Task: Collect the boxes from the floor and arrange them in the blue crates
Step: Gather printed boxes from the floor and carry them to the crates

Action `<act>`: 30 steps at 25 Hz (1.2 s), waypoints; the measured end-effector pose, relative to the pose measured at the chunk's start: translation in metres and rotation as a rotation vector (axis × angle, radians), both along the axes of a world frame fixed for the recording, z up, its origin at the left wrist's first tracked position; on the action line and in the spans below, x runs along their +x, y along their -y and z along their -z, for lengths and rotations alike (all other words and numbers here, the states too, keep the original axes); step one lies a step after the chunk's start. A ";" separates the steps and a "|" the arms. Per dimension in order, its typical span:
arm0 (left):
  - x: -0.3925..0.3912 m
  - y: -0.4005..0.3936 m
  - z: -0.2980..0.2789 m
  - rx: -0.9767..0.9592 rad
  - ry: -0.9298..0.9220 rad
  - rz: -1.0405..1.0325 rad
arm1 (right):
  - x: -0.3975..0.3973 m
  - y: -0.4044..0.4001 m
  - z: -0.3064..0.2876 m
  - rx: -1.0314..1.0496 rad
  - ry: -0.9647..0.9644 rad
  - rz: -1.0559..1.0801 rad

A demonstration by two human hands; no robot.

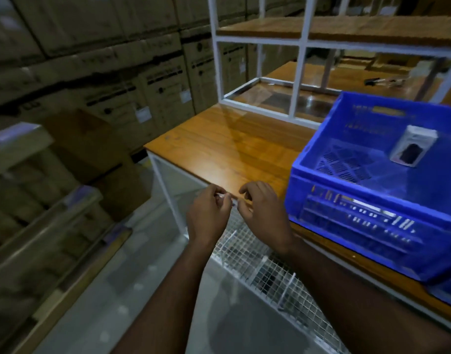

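Left hand [207, 213] and right hand [264, 208] together at bench [219, 146] edge, pinching something small, unclear; box [413, 145] inside blue crate [359, 200].

2 bare forearms reach in, left hand [207, 213] and right hand [264, 213] seemingly ungloved, no sleeves visible.

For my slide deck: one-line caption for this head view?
Both hands meet at the wooden table edge beside a blue crate holding one small box.

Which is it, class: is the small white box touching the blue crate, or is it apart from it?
Touching. The head view shows the small white box inside the blue crate, standing tilted on the crate's floor near the far wall.
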State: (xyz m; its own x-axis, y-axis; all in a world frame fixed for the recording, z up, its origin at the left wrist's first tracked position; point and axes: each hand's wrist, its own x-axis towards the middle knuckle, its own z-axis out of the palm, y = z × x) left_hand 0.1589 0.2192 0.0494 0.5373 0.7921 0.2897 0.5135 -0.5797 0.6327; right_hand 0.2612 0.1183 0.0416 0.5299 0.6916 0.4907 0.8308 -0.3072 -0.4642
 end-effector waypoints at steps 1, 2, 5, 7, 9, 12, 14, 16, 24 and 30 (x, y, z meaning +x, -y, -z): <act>-0.011 -0.002 0.005 -0.006 -0.018 -0.048 | -0.004 -0.006 0.002 -0.032 -0.011 -0.055; -0.022 -0.002 0.008 -0.015 -0.035 -0.094 | -0.007 -0.010 0.003 -0.056 -0.021 -0.112; -0.058 0.006 0.020 -0.066 -0.065 -0.250 | -0.020 -0.017 0.007 -0.123 -0.040 -0.281; -0.082 0.015 0.028 -0.102 -0.072 -0.359 | -0.033 -0.019 0.012 -0.177 -0.058 -0.376; -0.108 0.031 0.036 -0.125 -0.077 -0.472 | -0.052 -0.019 0.019 -0.203 -0.081 -0.477; -0.148 0.060 0.047 -0.143 -0.091 -0.598 | -0.089 -0.014 0.029 -0.201 -0.111 -0.624; -0.175 0.081 0.054 -0.147 -0.096 -0.690 | -0.116 -0.007 0.035 -0.216 -0.117 -0.720; -0.203 0.100 0.060 -0.162 -0.090 -0.774 | -0.144 -0.001 0.041 -0.245 -0.120 -0.808; -0.330 0.191 0.081 -0.287 -0.037 -1.107 | -0.275 0.037 0.059 -0.380 -0.001 -1.110; -0.435 0.261 0.078 -0.289 0.008 -1.281 | -0.395 0.081 0.066 -0.406 0.079 -1.287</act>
State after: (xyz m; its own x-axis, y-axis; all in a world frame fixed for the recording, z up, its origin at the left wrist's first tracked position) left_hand -0.2764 -0.0415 -0.0285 -0.6381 0.7696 0.0244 0.5905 0.4688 0.6569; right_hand -0.1336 0.0376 -0.0247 -0.6186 0.7742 0.1339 0.6505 0.6002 -0.4655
